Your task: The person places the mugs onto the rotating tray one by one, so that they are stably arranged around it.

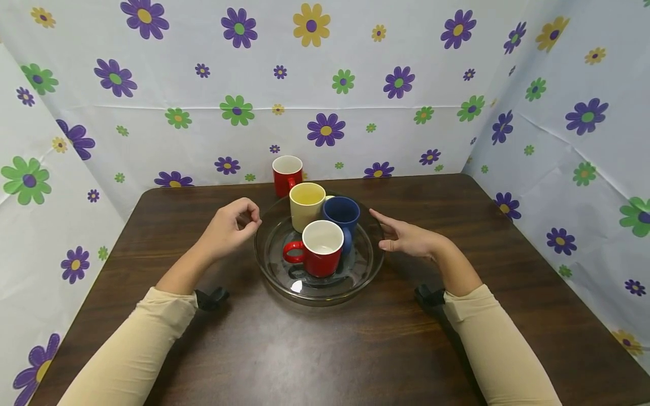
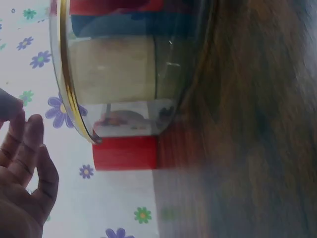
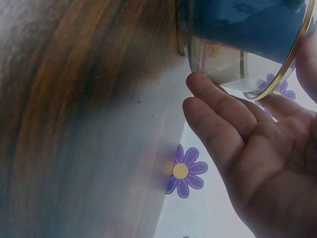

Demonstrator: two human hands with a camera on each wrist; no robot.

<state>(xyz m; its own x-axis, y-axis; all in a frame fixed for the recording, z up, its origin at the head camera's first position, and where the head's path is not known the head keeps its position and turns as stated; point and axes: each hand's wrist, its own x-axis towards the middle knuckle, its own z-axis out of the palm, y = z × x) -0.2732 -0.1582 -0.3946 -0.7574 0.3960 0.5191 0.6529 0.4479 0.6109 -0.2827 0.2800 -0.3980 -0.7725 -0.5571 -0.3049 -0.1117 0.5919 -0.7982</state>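
A smoky clear glass bowl [image 1: 276, 280] stands on the table with three mugs in it: a red mug [image 1: 321, 260] with a white inside, a pale yellow mug [image 1: 303, 217] and a blue mug [image 1: 339, 211]. My left hand [image 1: 229, 226] hovers by the bowl's left rim, fingers loosely curved and holding nothing; the left wrist view has a gap between them and the glass. On the other side, my right hand [image 1: 406, 235] lies along the bowl's right side. Its extended fingers [image 3: 218, 106] touch or nearly touch the glass, and the thumb is near the rim.
Behind the bowl, a second red mug [image 1: 281, 185] stands on the dark wooden table [image 1: 299, 361], close to the back edge. A white cloth [image 1: 193, 146] printed with flowers hangs behind and along both sides. Black straps [image 1: 212, 299] are at the wrists.
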